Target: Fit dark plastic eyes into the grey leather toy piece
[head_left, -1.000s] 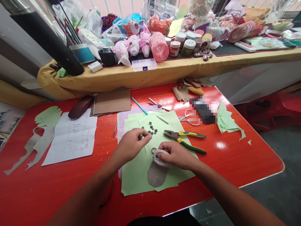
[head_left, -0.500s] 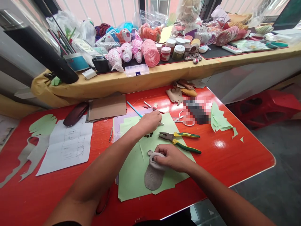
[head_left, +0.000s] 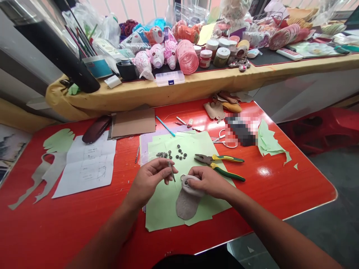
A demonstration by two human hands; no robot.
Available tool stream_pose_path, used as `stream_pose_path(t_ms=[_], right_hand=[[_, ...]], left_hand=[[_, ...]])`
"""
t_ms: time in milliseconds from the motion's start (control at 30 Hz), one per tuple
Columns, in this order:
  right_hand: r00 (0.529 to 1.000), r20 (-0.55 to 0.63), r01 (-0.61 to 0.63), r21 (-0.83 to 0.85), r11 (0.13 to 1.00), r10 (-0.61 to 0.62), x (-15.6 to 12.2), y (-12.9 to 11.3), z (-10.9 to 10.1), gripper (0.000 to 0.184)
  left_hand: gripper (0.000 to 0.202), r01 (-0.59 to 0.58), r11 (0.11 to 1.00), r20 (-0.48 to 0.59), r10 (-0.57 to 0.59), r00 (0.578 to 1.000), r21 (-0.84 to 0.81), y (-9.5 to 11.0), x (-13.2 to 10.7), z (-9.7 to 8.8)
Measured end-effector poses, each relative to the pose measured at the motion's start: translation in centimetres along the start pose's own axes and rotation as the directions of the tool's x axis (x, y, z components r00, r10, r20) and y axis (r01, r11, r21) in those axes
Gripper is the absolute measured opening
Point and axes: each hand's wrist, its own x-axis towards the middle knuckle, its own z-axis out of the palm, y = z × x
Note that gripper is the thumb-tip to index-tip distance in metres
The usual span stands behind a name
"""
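Note:
My left hand (head_left: 151, 180) pinches a slim, pointed metal tool (head_left: 172, 173) whose tip angles down; its exact kind is unclear. Just right of it, my right hand (head_left: 213, 184) grips a grey piece of soft leather or felt (head_left: 187, 204), folded over at the top. A small dark snap button (head_left: 185, 183) sits in the fold beside my thumb, and a metal ring (head_left: 183, 177) shows at its upper edge. Beneath both hands lies light green paper (head_left: 159, 216). Several dark snap parts (head_left: 181, 157) are scattered on it beyond my left hand, some by a clear plastic bag.
Pliers with green and yellow handles (head_left: 224, 158) lie right of the snaps. Scissors (head_left: 223, 142), a blue pen (head_left: 165, 126) and brown boards (head_left: 133, 123) are farther back. A printed sheet (head_left: 84, 168) lies left on the red table (head_left: 112, 220). A cluttered ledge (head_left: 140, 95) runs behind.
My left hand has come back toward me from the far part of the green paper, with the metal tool in it, uncovering the snap parts. My right hand keeps its hold on the grey piece.

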Motion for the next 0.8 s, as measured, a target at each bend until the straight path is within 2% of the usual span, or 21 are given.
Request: stream_pose_path(t_ms=[133,200,267,367,433,500,533,567,667,733,800], right_hand=[[1.000,-0.004,-0.026,-0.007,1.000,0.026,0.0,-0.3,0.1,0.013],[0.999,-0.010,-0.030,-0.019,0.999,0.030,-0.1,-0.4,0.2,0.012],[0.999,-0.016,-0.036,-0.033,0.999,0.035,-0.1,-0.5,0.3,0.011],[0.999,-0.017,-0.044,-0.047,0.998,0.043,0.0,-0.6,0.4,0.010],[0.999,-0.011,-0.045,-0.039,0.998,0.044,0.0,-0.6,0.4,0.011],[0.999,-0.013,-0.039,-0.023,0.999,0.039,0.0,-0.5,0.4,0.012],[0.999,-0.015,-0.035,-0.016,0.999,0.035,0.0,-0.4,0.5,0.012],[0.999,-0.017,-0.029,-0.011,1.000,0.028,0.0,-0.4,0.5,0.012],[1.000,-0.025,-0.003,0.001,1.000,0.003,-0.1,-0.2,0.7,0.013],[1.000,-0.027,0.007,0.006,1.000,-0.007,-0.2,-0.1,0.7,0.013],[1.000,-0.029,0.008,0.014,1.000,-0.008,-0.2,0.0,0.7,0.012]], left_hand=[[0.033,0.034,0.954,-0.106,-0.069,0.992,-0.298,-1.5,-0.5,0.0],[0.035,0.062,0.925,-0.102,-0.107,0.989,-0.376,-2.1,-0.7,-0.1],[0.035,0.077,0.920,-0.094,-0.122,0.988,-0.384,-2.3,-0.9,-0.2],[0.031,0.024,0.977,-0.099,-0.046,0.994,-0.213,-1.7,-0.7,-0.4],[0.027,-0.044,0.999,-0.088,0.045,0.995,0.014,-0.7,0.2,-0.4],[0.023,-0.110,0.964,-0.084,0.134,0.987,0.244,0.3,1.8,-0.3],[0.021,-0.154,0.914,-0.096,0.204,0.974,0.377,0.8,2.9,0.0],[0.018,-0.210,0.832,-0.061,0.279,0.958,0.513,1.1,4.2,0.3],[0.014,-0.396,0.498,0.175,0.433,0.884,0.771,1.3,8.4,1.7],[0.015,-0.466,0.276,0.342,0.397,0.852,0.840,0.8,10.9,2.9],[0.013,-0.498,0.227,0.401,0.363,0.841,0.837,0.1,12.5,4.0]])
